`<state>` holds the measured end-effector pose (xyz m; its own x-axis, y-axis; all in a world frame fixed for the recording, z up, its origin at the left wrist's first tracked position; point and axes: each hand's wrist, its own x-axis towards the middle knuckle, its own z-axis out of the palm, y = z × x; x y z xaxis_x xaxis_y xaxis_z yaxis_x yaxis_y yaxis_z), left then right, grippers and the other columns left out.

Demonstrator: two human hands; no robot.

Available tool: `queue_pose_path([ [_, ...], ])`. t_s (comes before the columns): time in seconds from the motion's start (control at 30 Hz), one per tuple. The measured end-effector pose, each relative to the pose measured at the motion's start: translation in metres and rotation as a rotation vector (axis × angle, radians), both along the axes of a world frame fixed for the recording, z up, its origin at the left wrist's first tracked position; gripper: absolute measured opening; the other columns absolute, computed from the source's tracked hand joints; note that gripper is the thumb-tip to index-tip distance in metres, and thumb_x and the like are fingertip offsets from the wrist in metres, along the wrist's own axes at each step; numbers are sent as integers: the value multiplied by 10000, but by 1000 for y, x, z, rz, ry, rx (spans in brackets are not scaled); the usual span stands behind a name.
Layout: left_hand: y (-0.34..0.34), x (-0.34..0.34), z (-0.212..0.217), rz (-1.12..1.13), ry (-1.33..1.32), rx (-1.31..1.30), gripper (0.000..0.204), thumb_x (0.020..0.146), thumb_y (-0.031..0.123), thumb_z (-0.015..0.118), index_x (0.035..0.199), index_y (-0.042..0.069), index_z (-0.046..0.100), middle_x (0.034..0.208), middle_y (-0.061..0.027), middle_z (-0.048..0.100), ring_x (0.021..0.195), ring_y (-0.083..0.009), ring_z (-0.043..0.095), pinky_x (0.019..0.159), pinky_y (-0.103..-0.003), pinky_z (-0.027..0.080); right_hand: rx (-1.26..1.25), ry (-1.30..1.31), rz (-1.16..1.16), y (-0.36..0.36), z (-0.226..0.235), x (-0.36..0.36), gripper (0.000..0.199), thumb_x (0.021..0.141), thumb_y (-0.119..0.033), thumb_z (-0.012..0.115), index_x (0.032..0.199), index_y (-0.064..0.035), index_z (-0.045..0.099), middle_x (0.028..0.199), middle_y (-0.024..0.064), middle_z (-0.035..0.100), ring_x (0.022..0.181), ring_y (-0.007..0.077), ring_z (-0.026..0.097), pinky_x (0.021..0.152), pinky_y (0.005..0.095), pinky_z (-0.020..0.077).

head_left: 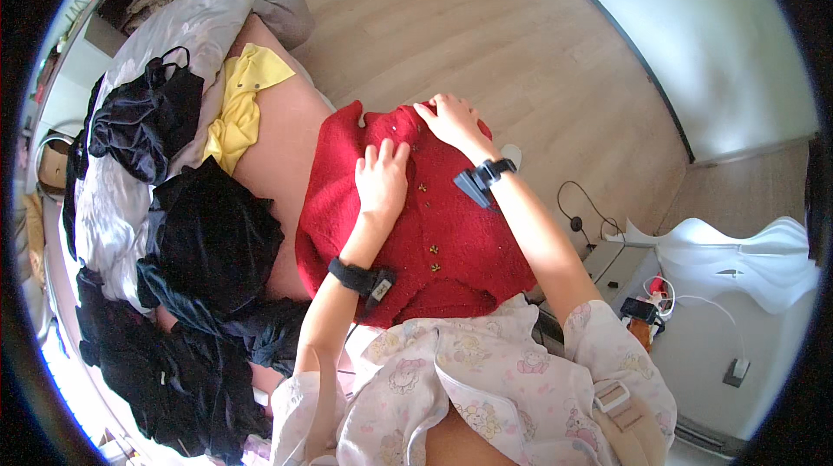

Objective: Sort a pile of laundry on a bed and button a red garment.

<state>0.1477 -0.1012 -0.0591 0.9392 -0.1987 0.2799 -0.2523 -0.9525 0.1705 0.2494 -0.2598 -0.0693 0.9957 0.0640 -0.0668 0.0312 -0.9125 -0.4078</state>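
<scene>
A red knitted cardigan [373, 232] with small gold-coloured buttons down its front is spread over my lap and the bed's edge. My left hand [382, 180] lies on the knit near the button band, palm down, with its fingers stretched out. Farther off, my right hand [453, 126] is at the cardigan's far edge, its fingers bent over the fabric and the thumb side toward the buttons; the fingertips are partly hidden. Each wrist wears a black strap with a small dark device.
On the pink bed [276, 123] to the left lie several black garments [213, 232], a yellow garment [234, 119] and a grey-white quilt [195, 19]. Wooden flooring [416, 23] stretches ahead. At right, a pale cabinet top [694, 370] carries a phone, cables and a wavy white object [737, 258].
</scene>
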Motion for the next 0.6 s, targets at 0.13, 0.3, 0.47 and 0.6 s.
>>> queue_pose_path([
  [0.13,7,-21,6,-107,-41,-36,160,810,181,630,958,131,663,906,-42,550,886,-231,545,741,-373,480,-141,232,49,31,18,19,478,845,-485,585,902,-25,703,970,191,686,997,365,634,916,570,394],
  [0.3,13,-28,15,-82,-42,-127,192,813,205,645,981,137,708,833,-39,549,814,-224,543,696,-359,481,-1,28,58,15,-5,28,332,827,-343,629,864,-14,657,848,230,655,836,382,646,707,457,515],
  [0.47,14,-31,14,-77,-86,-224,151,802,183,662,922,117,725,771,-40,543,751,-222,541,665,-351,480,338,-189,-62,-10,-14,13,297,862,-287,614,875,7,658,807,248,645,782,391,650,672,451,511],
  [0.6,14,-28,15,-75,-74,-257,130,804,174,666,898,115,732,761,-35,543,743,-215,535,669,-340,478,485,-232,-89,-13,-13,9,325,888,-309,604,871,12,650,763,235,642,731,387,652,620,414,501],
])
